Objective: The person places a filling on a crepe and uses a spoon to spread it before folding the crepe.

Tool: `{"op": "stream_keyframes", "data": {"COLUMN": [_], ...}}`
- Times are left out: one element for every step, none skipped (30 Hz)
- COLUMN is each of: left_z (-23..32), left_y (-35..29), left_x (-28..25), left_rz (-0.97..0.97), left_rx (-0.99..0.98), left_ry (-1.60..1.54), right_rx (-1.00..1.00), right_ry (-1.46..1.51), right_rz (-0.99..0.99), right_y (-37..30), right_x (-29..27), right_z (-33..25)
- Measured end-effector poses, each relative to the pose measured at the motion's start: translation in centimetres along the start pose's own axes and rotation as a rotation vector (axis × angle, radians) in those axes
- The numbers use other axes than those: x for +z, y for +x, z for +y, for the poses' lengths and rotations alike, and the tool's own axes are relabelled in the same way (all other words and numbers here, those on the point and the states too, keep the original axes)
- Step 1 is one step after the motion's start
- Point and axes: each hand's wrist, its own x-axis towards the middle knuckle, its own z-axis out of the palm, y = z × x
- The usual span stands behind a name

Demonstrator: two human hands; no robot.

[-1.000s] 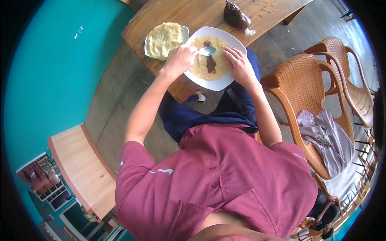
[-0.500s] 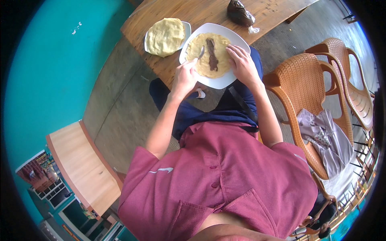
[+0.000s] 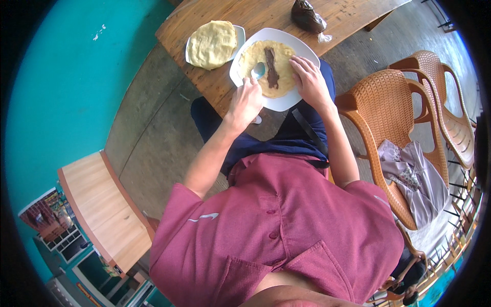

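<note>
A thin yellow crepe (image 3: pixel 284 66) lies on a white plate (image 3: pixel 279 104) at the near edge of the table. Down its middle runs a dark brown strip of spread (image 3: pixel 271 66). My left hand (image 3: pixel 246 100) is closed on the handle of a metal spoon (image 3: pixel 259 70), whose bowl is over the crepe, left of the strip. My right hand (image 3: pixel 310 82) rests with outstretched fingers on the crepe's right side; its thumb is partly hidden.
Left of it, more crepes (image 3: pixel 211 45) lie on a smaller white plate (image 3: pixel 240 36). A tied plastic bag of dark brown filling (image 3: pixel 308 16) sits on the wooden table (image 3: pixel 250 13). Brown woven-pattern chairs (image 3: pixel 384 97) stand at right, one with a grey cloth (image 3: pixel 414 174).
The spoon has turned so its bowl faces up more broadly, and my left hand has shifted slightly right and down. My right hand has stayed on the crepe's edge.
</note>
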Motion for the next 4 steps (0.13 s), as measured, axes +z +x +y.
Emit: {"op": "stream_keyframes", "data": {"left_z": [-0.07, -0.02, 0.05, 0.2], "left_y": [0.12, 0.26, 0.35, 0.49], "left_x": [-0.16, -0.14, -0.15, -0.08], "left_rz": [-0.022, -0.048, -0.07, -0.094], "left_rx": [0.01, 0.042, 0.068, 0.094], "left_ry": [0.033, 0.108, 0.184, 0.26], "right_rx": [0.002, 0.004, 0.001, -0.007], "right_ry": [0.0, -0.001, 0.001, 0.004], "right_rz": [-0.002, -0.005, -0.007, -0.009], "right_y": [-0.03, -0.08, 0.02, 0.1], "right_x": [0.0, -0.02, 0.01, 0.03], "right_z": [0.02, 0.05, -0.02, -0.12]}}
